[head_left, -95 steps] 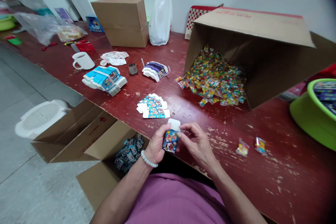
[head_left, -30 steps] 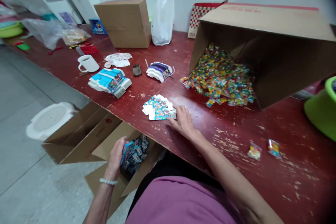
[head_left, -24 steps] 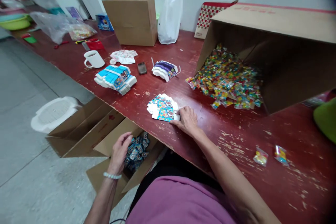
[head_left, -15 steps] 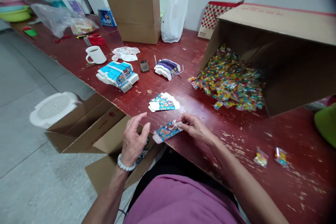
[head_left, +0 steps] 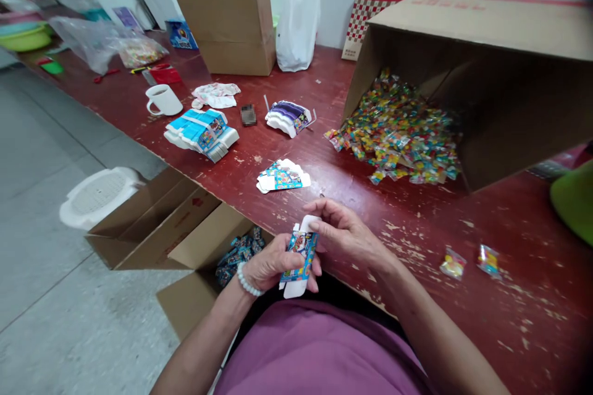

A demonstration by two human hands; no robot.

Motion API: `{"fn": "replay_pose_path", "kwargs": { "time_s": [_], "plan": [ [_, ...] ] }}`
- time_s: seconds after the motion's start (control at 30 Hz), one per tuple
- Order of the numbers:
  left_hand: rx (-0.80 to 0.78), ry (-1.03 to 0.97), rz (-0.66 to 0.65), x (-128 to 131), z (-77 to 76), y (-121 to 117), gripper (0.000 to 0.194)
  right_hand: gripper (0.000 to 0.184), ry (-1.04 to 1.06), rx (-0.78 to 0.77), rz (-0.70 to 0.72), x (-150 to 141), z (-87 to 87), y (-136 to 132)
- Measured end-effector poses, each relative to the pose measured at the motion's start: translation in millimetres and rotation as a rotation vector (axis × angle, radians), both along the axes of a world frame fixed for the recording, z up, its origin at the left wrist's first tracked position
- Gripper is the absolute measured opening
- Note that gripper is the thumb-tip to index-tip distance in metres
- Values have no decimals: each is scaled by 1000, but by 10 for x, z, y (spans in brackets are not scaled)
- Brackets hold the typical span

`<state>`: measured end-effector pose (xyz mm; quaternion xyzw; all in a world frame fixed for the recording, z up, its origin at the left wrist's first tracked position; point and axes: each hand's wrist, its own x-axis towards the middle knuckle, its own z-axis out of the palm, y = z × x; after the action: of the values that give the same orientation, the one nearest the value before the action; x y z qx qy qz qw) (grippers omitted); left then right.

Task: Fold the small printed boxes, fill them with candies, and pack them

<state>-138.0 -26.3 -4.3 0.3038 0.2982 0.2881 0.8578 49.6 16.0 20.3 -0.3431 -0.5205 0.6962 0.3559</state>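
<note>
A small blue printed candy box (head_left: 302,254), with white end flaps standing out at both ends, is held over the table's front edge. My left hand (head_left: 269,264), a pale bead bracelet at its wrist, wraps round the box with the thumb across its printed face. At the upper end, my right hand (head_left: 343,228) pinches the white flap between thumb and fingers. Just beyond lie several flat blue-and-white box blanks (head_left: 288,180). Below the edge on the left, an open carton (head_left: 185,296) contains many filled blue boxes (head_left: 241,253).
A big carton on its side (head_left: 467,24) spills wrapped candies (head_left: 403,142) onto the red table (head_left: 417,222). Two loose candy packets (head_left: 453,263) lie at right. Strapped blue blanks (head_left: 199,129), purple blanks (head_left: 288,117), a white mug (head_left: 164,100) and a closed carton (head_left: 227,31) stand farther back.
My left hand has come in from the left and closed round the candy box. The box has turned more upright, while my right hand stays at its upper end.
</note>
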Motion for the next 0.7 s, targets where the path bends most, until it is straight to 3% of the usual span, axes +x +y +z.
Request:
{"fn": "replay_pose_path", "kwargs": {
  "time_s": [0.2, 0.33, 0.5, 0.63, 0.7],
  "plan": [
    [23, 66, 162, 87, 25, 22, 43, 42, 146, -79, -5, 70, -61, -115],
    [61, 165, 178, 180, 64, 42, 39, 39, 171, -151, 15, 82, -149, -210],
    [14, 234, 224, 295, 48, 77, 39, 34, 84, -190, -139, 59, -271, -233],
    [196, 325, 221, 339, 40, 98, 36, 30, -43, -105, -294, 97, -280, -179],
    [289, 392, 312, 363, 56, 91, 44, 28, -99, -51, -351, 127, -254, -152]
  ]
}}
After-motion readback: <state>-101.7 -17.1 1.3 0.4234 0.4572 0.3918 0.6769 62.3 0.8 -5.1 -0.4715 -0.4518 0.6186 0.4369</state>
